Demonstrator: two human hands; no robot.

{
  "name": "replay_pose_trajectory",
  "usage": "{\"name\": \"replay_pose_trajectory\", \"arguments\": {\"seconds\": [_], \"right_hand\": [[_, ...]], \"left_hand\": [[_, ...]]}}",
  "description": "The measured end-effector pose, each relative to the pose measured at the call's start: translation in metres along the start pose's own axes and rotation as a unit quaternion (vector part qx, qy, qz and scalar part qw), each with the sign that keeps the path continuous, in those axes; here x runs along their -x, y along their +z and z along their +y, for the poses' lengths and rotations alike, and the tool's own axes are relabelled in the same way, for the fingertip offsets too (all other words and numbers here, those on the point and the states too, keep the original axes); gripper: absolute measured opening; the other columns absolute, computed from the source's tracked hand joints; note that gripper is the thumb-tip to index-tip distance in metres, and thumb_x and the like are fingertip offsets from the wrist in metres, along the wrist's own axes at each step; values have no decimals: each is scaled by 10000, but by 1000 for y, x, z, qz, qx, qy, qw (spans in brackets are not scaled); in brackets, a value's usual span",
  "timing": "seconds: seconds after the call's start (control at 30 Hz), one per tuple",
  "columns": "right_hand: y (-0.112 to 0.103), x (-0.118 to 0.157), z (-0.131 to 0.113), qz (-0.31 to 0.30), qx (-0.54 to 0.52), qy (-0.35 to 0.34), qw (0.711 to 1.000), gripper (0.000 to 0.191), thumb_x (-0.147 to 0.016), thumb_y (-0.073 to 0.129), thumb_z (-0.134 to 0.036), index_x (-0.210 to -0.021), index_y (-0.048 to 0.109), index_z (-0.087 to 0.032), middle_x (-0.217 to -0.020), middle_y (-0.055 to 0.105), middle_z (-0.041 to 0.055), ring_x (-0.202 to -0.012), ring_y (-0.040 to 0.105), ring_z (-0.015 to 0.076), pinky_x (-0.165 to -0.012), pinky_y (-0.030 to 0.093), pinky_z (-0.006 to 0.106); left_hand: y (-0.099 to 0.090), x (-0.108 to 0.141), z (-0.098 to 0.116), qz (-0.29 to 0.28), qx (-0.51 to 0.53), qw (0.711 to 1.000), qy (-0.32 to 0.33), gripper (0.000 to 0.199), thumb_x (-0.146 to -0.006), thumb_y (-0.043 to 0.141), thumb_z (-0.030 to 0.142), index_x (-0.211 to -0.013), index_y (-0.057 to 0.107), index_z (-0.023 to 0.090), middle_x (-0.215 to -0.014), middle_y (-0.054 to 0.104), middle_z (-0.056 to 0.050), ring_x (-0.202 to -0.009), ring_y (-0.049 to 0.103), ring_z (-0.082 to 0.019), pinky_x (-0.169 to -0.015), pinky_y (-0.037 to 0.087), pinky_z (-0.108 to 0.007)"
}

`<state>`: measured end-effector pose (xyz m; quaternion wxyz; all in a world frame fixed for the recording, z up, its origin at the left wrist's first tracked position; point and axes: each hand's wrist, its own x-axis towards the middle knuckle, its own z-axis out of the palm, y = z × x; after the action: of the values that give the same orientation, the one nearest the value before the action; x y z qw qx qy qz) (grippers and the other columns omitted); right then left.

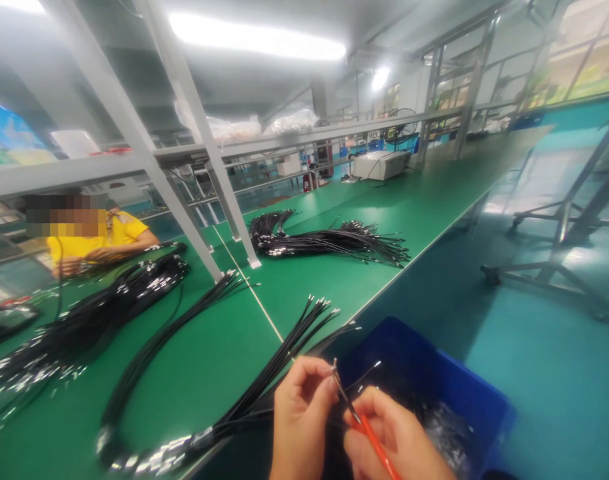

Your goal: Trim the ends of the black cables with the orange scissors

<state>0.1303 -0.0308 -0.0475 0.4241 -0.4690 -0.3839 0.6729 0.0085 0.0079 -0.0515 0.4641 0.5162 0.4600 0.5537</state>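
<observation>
My left hand pinches a thin black cable near its pale metallic tip, low in the middle of the view. Close on its right, my right hand is closed around a tool with orange-red handles. The tool's dark, narrow jaws reach up to the cable tip at my left fingertips. Behind my left hand, a bundle of black cables fans out over the table edge, its light tips pointing up. This bundle curves round to the left on the green table.
A blue bin with clear plastic pieces stands below the table's right edge. More black cable bundles lie further back and at left. Grey shelf posts rise from the table. A person in yellow sits across at left.
</observation>
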Motion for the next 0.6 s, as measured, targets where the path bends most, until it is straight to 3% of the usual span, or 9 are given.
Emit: {"name": "replay_pose_trajectory", "arguments": {"seconds": [0.4,0.6], "right_hand": [[-2,-4,-12,14,31,41,999,386,-636,704,-485,-727,444,-214,-444,572,-67,-306,372,30,-313,207,146],[-5,-2,-3,20,27,25,999,335,-655,692,-421,-718,437,-212,-423,505,-101,-338,386,37,-365,260,159]], "left_hand": [[4,1,-5,5,-62,998,17,36,-746,634,208,-726,647,181,-663,634,7,-607,598,-150,-570,487,-225],[8,0,-7,8,-82,996,22,54,-754,622,216,-720,645,179,-649,637,5,-602,596,-151,-567,481,-223]]}}
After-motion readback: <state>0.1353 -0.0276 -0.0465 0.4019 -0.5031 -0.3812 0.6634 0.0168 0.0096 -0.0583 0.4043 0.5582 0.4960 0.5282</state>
